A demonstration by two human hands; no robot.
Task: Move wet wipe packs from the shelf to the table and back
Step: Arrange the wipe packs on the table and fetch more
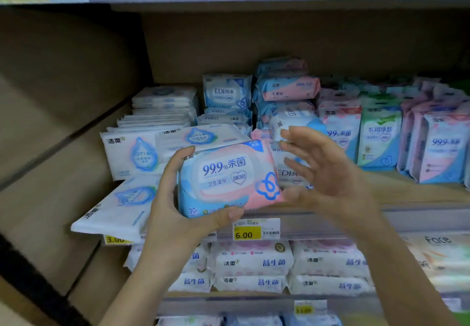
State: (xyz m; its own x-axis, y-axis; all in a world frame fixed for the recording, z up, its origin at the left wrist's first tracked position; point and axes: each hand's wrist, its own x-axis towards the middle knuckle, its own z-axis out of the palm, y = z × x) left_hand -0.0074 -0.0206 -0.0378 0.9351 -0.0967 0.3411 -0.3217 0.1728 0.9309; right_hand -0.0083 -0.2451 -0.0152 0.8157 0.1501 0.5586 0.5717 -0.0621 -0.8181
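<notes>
A store shelf [419,193] spans the view, crowded with stacked wet wipe packs, white ones [132,155] at the left and pink-and-blue ones [442,147] at the right. In front of its edge, a pink-and-blue wet wipe pack [229,178] printed "99.9%" is gripped by the left hand [178,213], thumb under its lower edge and fingers curled behind its left side. The right hand [328,178] is spread wide, its thumb near the pack's right corner. Below sits a yellow "6.00" price tag [248,232].

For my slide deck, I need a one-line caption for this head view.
Left hand grips a pink-and-blue wet wipe pack at the shelf; open right hand beside it.
</notes>
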